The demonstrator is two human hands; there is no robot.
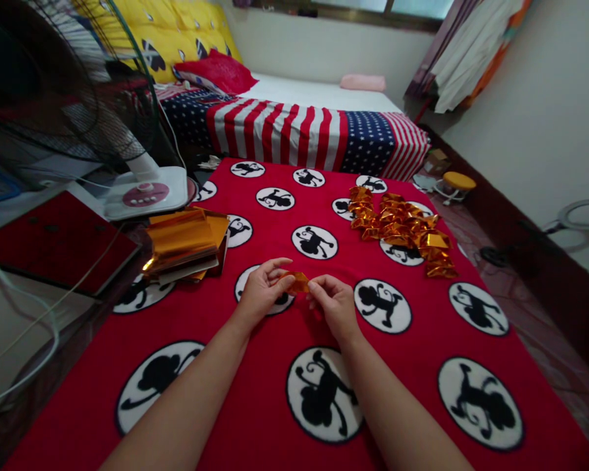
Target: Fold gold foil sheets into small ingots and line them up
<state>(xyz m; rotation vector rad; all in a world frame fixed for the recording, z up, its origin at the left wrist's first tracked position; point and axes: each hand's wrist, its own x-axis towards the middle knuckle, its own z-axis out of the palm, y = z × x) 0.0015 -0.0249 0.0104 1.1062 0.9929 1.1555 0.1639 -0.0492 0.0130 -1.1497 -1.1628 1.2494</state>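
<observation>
I hold one folded gold foil piece [298,282] above the red cloth [260,366], centred in front of me. My left hand [261,293] grips its left end, thumb on the near face and fingers behind. My right hand [334,301] pinches its right end between thumb and index finger; I cannot tell how the remaining right fingers are set. The cloth carries white discs with black monkey figures. To the left on the cloth, near my left hand, lies a stack of flat foil sheets [184,235]. Ahead and to the right, well apart from my right hand, sits a cluster of folded foil pieces [395,222]. Beyond the sheets stands a fan [147,190]; past the far edge is a bed [294,134].
</observation>
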